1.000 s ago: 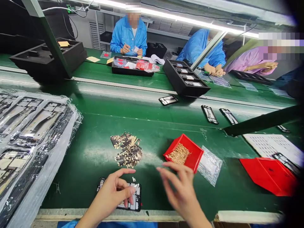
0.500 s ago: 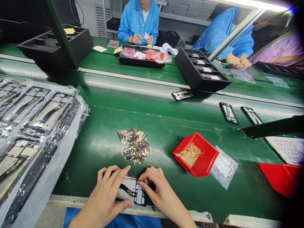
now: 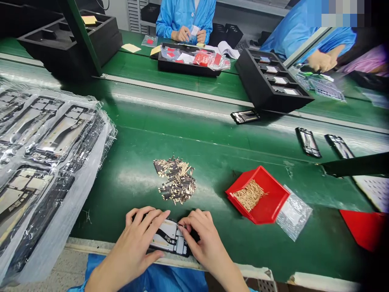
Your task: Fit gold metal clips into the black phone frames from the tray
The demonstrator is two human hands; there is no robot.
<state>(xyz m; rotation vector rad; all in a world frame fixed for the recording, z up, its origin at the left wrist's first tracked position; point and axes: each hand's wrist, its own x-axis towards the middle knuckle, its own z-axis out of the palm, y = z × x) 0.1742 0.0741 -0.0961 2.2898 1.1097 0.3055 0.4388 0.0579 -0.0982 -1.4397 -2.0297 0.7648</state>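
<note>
A phone frame (image 3: 180, 245) with a pale inner plate and a dark flex cable lies flat at the bench's front edge. My left hand (image 3: 135, 239) spans its left end, fingers along the far side and thumb at the near side, steadying it. Over the frame's far right corner, my right hand (image 3: 205, 237) is closed in a pinch of thumb and forefinger; whatever is between the tips is too small to make out. Just beyond both hands is a loose pile of small black and gold strips (image 3: 179, 180).
To the right, a red bin (image 3: 273, 202) contains thin gold-coloured pieces (image 3: 251, 194), beside a clear plastic bag (image 3: 293, 213). Stacked plastic trays of phone frames (image 3: 60, 134) fill the left. A black box (image 3: 273, 87) stands farther back. Across the bench, a person in blue (image 3: 185, 20) handles a small item.
The camera view has shifted, so the bench items appear moved slightly. My left thumb has drawn back a little from the frame's near edge. My right hand keeps its pinch at the same corner.
</note>
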